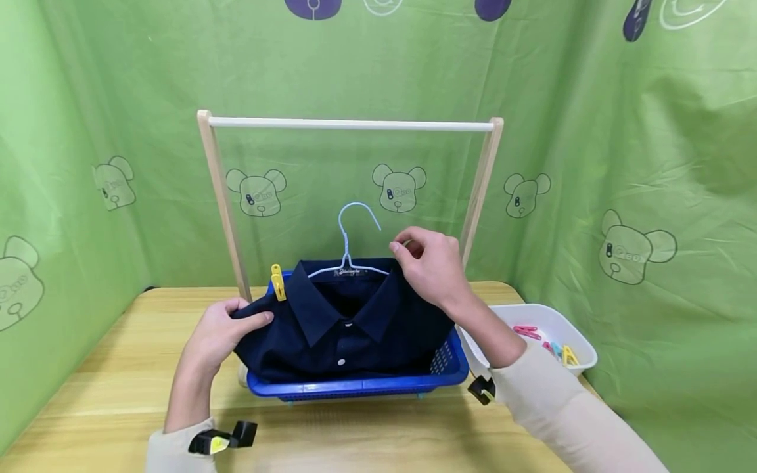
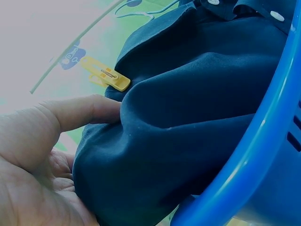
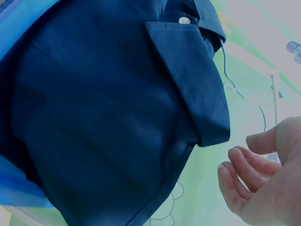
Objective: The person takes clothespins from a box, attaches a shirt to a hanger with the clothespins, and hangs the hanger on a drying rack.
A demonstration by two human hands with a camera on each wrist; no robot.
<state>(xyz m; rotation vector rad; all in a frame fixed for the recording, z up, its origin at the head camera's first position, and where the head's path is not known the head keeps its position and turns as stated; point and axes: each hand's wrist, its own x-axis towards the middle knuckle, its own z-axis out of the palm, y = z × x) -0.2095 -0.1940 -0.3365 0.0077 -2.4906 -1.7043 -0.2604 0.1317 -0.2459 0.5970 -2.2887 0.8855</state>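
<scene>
A dark navy collared shirt (image 1: pixel 378 355) with white buttons hangs on a light blue wire hanger (image 1: pixel 346 243), its lower part inside a blue basket (image 1: pixel 378 386). My left hand (image 1: pixel 215 335) pinches the shirt's left shoulder between thumb and fingers. Close by that thumb, a yellow clothespin (image 2: pixel 106 75) is clipped on the shoulder next to the collar. Over on the other side, my right hand (image 1: pixel 434 266) hovers beside the collar and hanger hook, fingers loosely bent. In the right wrist view it holds nothing, with a gap between its fingertips (image 3: pixel 235 153) and the collar.
Behind the basket stands a wooden rack with a white bar (image 1: pixel 351 123). A white tub (image 1: pixel 582 328) at the right contains several pink, blue and yellow clothespins (image 1: pixel 569 355). Green printed curtains (image 1: pixel 650 164) surround the wooden table (image 1: pixel 355 433).
</scene>
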